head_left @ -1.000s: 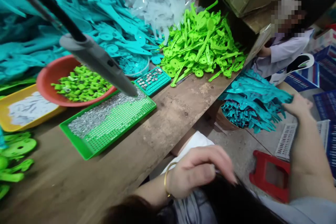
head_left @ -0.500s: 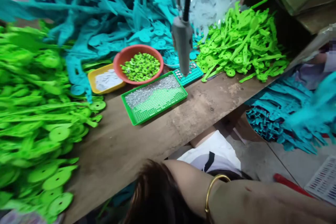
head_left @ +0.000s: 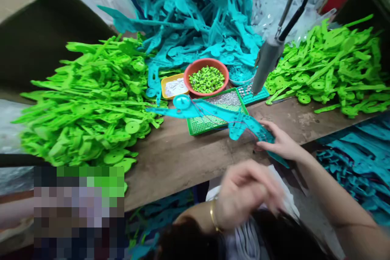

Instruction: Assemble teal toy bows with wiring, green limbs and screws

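My right hand (head_left: 278, 142) grips one end of a long teal plastic shell (head_left: 210, 109), thumb and fingers on either side. Thin red and dark wires run along the shell, which slants over the front of a green perforated tray (head_left: 195, 128) of small silvery parts. Close to my body, my left hand (head_left: 246, 191) is raised and smeared by motion, a gold bracelet at its wrist. Whether its fingers hold anything cannot be made out. Above the bench hangs a grey electric screwdriver (head_left: 268, 63), touched by neither hand.
Behind the tray stand an orange bowl (head_left: 186, 83) of small green parts, a yellow tray (head_left: 164, 92) with white pieces and a teal tray (head_left: 262, 96). Green plastic parts are heaped left (head_left: 91, 101) and right (head_left: 329, 65). Teal parts (head_left: 210, 16) pile up behind. Someone sits at lower left, blurred out.
The view has swung left and settled. The teal shell has come from the right side onto the bench in my right hand. My left hand has come into sight near my body.
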`<state>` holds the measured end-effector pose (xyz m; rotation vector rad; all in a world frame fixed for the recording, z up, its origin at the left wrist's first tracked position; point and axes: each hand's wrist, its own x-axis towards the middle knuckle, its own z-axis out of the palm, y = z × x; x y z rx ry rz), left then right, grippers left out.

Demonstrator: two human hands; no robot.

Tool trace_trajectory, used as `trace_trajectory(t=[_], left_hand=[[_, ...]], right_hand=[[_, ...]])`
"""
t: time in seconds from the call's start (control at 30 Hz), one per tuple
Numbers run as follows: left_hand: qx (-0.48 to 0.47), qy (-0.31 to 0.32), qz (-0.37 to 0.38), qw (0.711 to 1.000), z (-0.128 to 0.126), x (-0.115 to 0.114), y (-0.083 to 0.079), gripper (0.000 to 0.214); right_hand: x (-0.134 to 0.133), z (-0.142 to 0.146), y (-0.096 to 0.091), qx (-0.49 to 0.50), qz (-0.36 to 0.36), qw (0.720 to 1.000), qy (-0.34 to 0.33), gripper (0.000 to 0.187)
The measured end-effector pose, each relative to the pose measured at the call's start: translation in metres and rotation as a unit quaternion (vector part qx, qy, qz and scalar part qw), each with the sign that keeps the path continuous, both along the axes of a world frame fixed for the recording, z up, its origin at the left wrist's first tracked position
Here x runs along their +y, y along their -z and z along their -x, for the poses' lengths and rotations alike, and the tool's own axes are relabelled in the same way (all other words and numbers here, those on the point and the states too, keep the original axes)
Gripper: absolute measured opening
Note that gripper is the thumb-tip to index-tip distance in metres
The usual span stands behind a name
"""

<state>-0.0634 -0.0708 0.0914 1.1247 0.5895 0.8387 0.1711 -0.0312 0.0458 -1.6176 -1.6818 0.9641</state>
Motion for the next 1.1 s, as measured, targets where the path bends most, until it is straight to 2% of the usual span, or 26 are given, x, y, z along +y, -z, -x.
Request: trace_trajectory(t=[0.03, 0.07, 0.1, 0.13, 0.17, 0.23, 0.3, 0.33, 0.4, 0.47, 0.5, 0.6, 0.67, 0.77, 0.9, 1.0, 1.1], left_hand=[[-0.005, -0.108, 0.011, 0.994, -0.003, 0.01, 0.01, 0.035], [0.004, -0.241, 0.02, 0.97, -0.006, 0.021, 0.022, 0.027], [0.031, -0.335, 0.028, 0.941, -0.008, 0.032, 0.035, 0.026], [0.057, -0.337, 0.043, 0.939, -0.011, 0.042, 0.049, 0.039], [0.07, -0.297, 0.061, 0.95, -0.012, 0.05, 0.063, 0.05], [0.072, -0.237, 0.084, 0.965, -0.012, 0.062, 0.085, 0.054], [0.053, -0.223, 0.094, 0.969, -0.009, 0.07, 0.096, 0.05], [0.04, -0.221, 0.103, 0.969, -0.007, 0.074, 0.097, 0.049], [0.012, -0.207, 0.127, 0.97, -0.006, 0.082, 0.096, 0.049], [-0.007, -0.199, 0.137, 0.97, -0.009, 0.094, 0.091, 0.049], [-0.013, -0.204, 0.132, 0.97, -0.013, 0.1, 0.09, 0.049], [-0.026, -0.213, 0.113, 0.97, -0.026, 0.118, 0.088, 0.05], [-0.028, -0.211, 0.114, 0.97, -0.031, 0.125, 0.09, 0.053], [-0.024, -0.204, 0.115, 0.972, -0.03, 0.128, 0.095, 0.057], [-0.022, -0.203, 0.112, 0.973, -0.028, 0.126, 0.099, 0.054], [0.026, -0.234, 0.051, 0.971, -0.028, 0.127, 0.102, 0.048], [0.092, -0.276, -0.044, 0.956, -0.027, 0.128, 0.105, 0.041]], right_hand=[[0.006, 0.015, 0.005, 0.019, -0.005, 1.0, 0.009, 0.071], [0.011, 0.03, 0.01, 0.039, -0.011, 0.999, 0.016, 0.072], [0.014, 0.045, 0.013, 0.063, -0.015, 0.998, 0.015, 0.073], [0.016, 0.058, 0.017, 0.093, -0.016, 0.996, 0.005, 0.073], [0.017, 0.069, 0.019, 0.128, -0.015, 0.992, -0.015, 0.071], [0.017, 0.079, 0.022, 0.193, -0.005, 0.979, -0.068, 0.063], [0.022, 0.072, 0.023, 0.206, -0.001, 0.975, -0.083, 0.047], [0.029, 0.061, 0.023, 0.187, -0.011, 0.981, -0.056, 0.039], [0.054, 0.032, 0.024, 0.109, -0.058, 0.99, 0.061, 0.026], [0.09, 0.0, 0.027, 0.009, -0.119, 0.974, 0.195, 0.024], [0.11, -0.014, 0.029, -0.052, -0.134, 0.966, 0.216, 0.023], [0.16, -0.039, 0.038, -0.219, -0.143, 0.946, 0.191, 0.023], [0.177, -0.043, 0.042, -0.269, -0.146, 0.939, 0.156, 0.022], [0.173, -0.037, 0.043, -0.279, -0.16, 0.937, 0.136, 0.02], [0.13, -0.005, 0.031, -0.182, -0.221, 0.95, 0.125, 0.019], [0.099, 0.032, 0.02, -0.097, -0.226, 0.969, 0.014, 0.017], [0.087, 0.061, 0.015, -0.099, -0.26, 0.958, -0.073, 0.018]])
